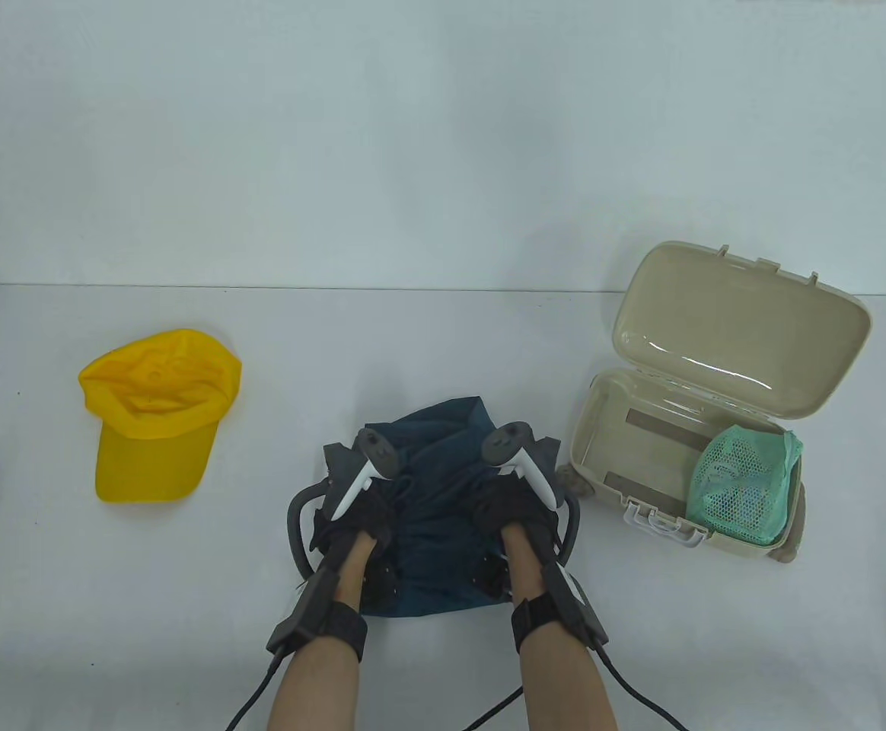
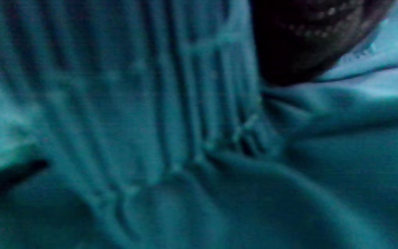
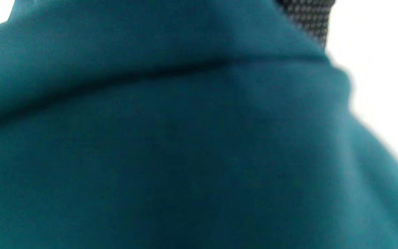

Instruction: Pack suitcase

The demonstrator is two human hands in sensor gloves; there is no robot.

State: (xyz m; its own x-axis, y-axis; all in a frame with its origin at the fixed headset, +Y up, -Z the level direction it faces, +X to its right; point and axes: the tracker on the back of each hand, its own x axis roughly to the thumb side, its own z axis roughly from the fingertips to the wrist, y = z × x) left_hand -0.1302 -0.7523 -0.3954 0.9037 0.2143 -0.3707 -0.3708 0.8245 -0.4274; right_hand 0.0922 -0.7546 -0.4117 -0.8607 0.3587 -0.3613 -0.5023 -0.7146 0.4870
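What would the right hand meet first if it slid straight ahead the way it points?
Only more of the teal garment that the right hand rests on; past its far edge the table looks free. The suitcase sits off to the side, though depth is unclear.

Items counted on the table (image 1: 443,343): one yellow cap (image 1: 157,411), near the left edge; one teal garment (image 1: 435,510), at the front edge, centre; one beige suitcase (image 1: 705,396), lid open, near the right edge. One green mesh pouch (image 1: 744,483) is counted inside the suitcase. Two gloved hands are counted, left hand (image 1: 355,510) and right hand (image 1: 511,506), each fitted with one tracker, two trackers in all.
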